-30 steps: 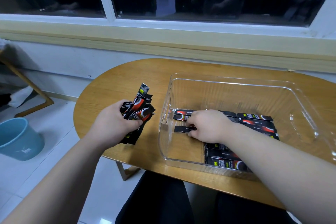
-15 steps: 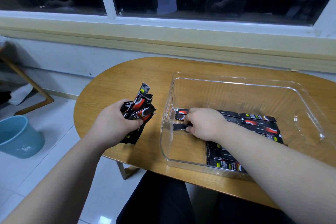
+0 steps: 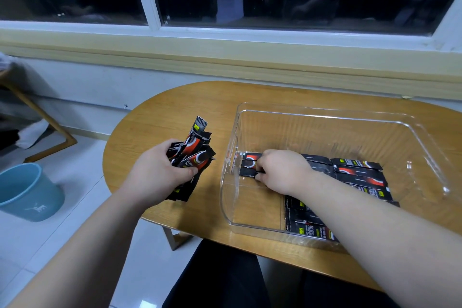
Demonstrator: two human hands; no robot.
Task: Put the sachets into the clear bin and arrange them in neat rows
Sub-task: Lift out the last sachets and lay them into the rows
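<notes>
My left hand point(image 3: 160, 170) grips a bundle of black-and-red sachets point(image 3: 193, 152) above the wooden table, left of the clear bin point(image 3: 232, 137). Inside the bin my right hand point(image 3: 282, 170) reaches to the floor and pinches the end of one sachet point(image 3: 247, 172) lying near the left wall, beside two others. Several more sachets point(image 3: 360, 175) lie flat in rows on the bin floor to the right, and another row point(image 3: 310, 227) sits at the near wall, partly hidden by my right forearm.
The oval wooden table point(image 3: 160, 112) stands under a window sill. A blue bucket point(image 3: 27, 190) sits on the tiled floor to the left, beyond it a wooden chair leg point(image 3: 45, 120). My dark-clothed legs show below the table's near edge.
My right hand has slid the pinched sachet a little further from me, up against the two lying by the left wall. My left hand holds the bundle in the same place.
</notes>
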